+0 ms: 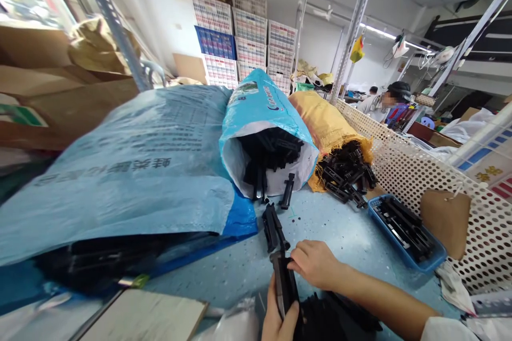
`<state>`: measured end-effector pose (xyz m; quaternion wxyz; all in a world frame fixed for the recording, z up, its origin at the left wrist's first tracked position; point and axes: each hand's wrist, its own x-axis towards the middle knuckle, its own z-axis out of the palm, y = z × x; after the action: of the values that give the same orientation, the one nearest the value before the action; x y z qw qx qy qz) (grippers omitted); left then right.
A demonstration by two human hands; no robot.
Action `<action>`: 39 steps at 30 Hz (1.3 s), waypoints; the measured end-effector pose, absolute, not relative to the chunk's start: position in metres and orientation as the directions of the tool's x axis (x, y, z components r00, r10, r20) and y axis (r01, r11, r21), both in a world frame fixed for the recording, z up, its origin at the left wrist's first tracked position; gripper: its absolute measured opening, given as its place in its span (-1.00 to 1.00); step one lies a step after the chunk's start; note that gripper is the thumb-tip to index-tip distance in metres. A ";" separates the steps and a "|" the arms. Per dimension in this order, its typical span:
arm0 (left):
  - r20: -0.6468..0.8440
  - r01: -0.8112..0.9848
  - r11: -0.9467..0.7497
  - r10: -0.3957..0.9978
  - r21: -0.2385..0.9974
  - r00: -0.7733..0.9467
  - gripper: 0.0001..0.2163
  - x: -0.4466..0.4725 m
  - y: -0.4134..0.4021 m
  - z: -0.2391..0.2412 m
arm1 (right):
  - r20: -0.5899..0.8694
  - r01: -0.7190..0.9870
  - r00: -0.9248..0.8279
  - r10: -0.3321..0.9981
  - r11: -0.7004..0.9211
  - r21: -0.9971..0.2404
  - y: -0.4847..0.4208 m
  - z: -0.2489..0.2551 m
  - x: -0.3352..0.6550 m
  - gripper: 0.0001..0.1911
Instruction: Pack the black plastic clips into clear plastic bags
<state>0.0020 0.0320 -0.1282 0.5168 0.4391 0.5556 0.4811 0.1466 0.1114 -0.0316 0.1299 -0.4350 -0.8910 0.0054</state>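
My left hand is wrapped round a long black plastic part, holding it tilted over the blue table. At the upper end of that part, my right hand has its fingers curled in a pinch against the side; the exact grip is partly hidden. Just beyond lie a few more black plastic pieces. Another single piece rests at the mouth of a light-blue woven sack, which is full of similar parts. Below my right forearm is a dark pile of black parts.
A large blue sack lies at left, and a yellow sack spills black parts at right. A blue basket of long black parts stands by the white perforated panel. A board lies front left. A person sits beyond.
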 end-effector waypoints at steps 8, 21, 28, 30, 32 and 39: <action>-0.028 0.220 0.031 0.999 0.975 -0.018 -0.32 -0.003 0.034 -0.065 | -0.149 0.588 -0.391 0.908 0.122 -0.800 0.112 -0.019 0.150 -0.40; -0.095 0.079 0.109 0.981 0.991 -0.167 -0.44 -0.012 0.029 -0.026 | 0.014 0.539 -0.838 0.545 0.833 -0.123 0.049 -0.011 0.150 -0.57; -0.157 0.035 0.168 0.965 0.985 -0.212 -0.49 -0.014 0.033 -0.037 | -0.040 0.549 -0.832 0.553 0.812 -0.195 0.072 0.002 0.165 -0.60; -0.265 -0.048 0.261 0.942 0.964 -0.205 -0.53 -0.012 0.035 -0.038 | 0.029 0.423 -0.904 0.427 0.902 -0.089 0.066 0.004 0.163 -0.56; -0.378 -0.163 0.353 0.912 0.921 -0.161 -0.55 -0.006 0.036 -0.040 | 0.055 0.331 -0.941 0.333 0.943 -0.034 0.059 0.003 0.160 -0.52; -0.359 -0.102 0.345 0.912 0.933 -0.201 -0.60 -0.013 0.023 -0.053 | -0.118 0.520 -0.853 0.509 0.806 -0.284 0.064 -0.019 0.153 -0.54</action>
<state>-0.0134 0.0226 -0.0535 0.5404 0.3281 0.6166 0.4691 0.1530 0.0645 -0.0187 -0.0179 -0.2709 -0.9500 0.1544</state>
